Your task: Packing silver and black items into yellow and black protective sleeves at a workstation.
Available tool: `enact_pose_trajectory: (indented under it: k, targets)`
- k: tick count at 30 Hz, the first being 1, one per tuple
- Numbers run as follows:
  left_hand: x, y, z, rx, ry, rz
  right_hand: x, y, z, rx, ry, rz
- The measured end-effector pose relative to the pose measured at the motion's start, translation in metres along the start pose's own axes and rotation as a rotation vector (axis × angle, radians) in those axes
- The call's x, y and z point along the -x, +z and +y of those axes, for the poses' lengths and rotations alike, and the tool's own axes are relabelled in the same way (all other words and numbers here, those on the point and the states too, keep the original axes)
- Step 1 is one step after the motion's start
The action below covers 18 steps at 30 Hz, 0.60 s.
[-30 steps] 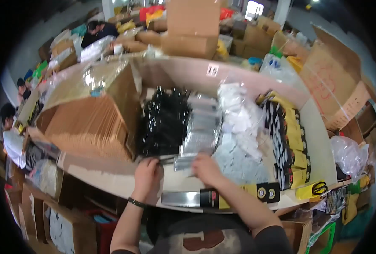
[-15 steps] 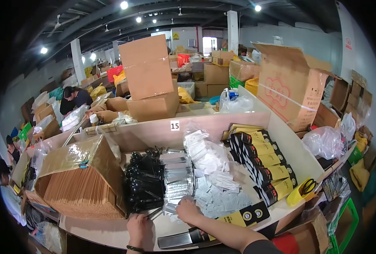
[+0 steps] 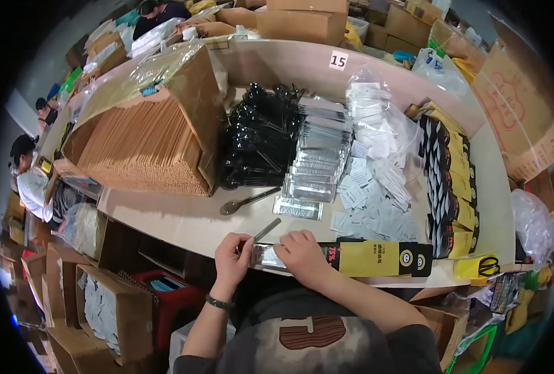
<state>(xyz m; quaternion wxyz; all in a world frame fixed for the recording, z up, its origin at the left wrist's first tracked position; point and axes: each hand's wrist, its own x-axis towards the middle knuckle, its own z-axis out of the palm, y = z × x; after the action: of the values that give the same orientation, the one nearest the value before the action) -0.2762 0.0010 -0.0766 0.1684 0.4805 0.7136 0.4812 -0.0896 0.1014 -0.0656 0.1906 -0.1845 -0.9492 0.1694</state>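
My left hand (image 3: 234,254), at the table's front edge, is closed with thumb and finger on a slim grey handle (image 3: 267,230); its other end is hidden in the hand. Beside it, the curled fingers of my right hand (image 3: 303,254) press on a silver packet (image 3: 268,257). That packet lies at the left end of a flat yellow-and-black sleeve (image 3: 376,258), partly beneath my right forearm. A dark spoon (image 3: 245,203) lies just beyond my left hand. A single silver sachet (image 3: 297,208) rests in front of the stacked silver sachets (image 3: 317,168).
Black wrapped spoons (image 3: 258,137) are heaped beside a carton (image 3: 136,100) packed with brown card. Printed white slips (image 3: 376,209) spread right of the sachets. Yellow-and-black sleeves (image 3: 461,181) are stacked at right, near scissors (image 3: 489,267) in a yellow holder. Co-workers sit at left.
My view has tilted down. Both hands have drawn back from the spoons and sachets to the front edge. A spoon and a single sachet now lie apart from their piles.
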Motion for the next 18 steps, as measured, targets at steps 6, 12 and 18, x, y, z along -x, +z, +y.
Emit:
enact_pose_trajectory:
  k: [6,12,18]
  targets:
    - [0.002,-0.009,0.005,-0.119,0.177,-0.194,0.031,-0.046,0.01,-0.005,0.1,0.158]
    - [-0.028,0.008,0.02,-0.365,0.579,-0.345,0.06,-0.002,0.011,0.243,-0.162,-0.154]
    - [-0.15,-0.116,0.04,-0.693,0.404,0.468,0.061,-0.004,0.009,0.177,-0.189,-0.106]
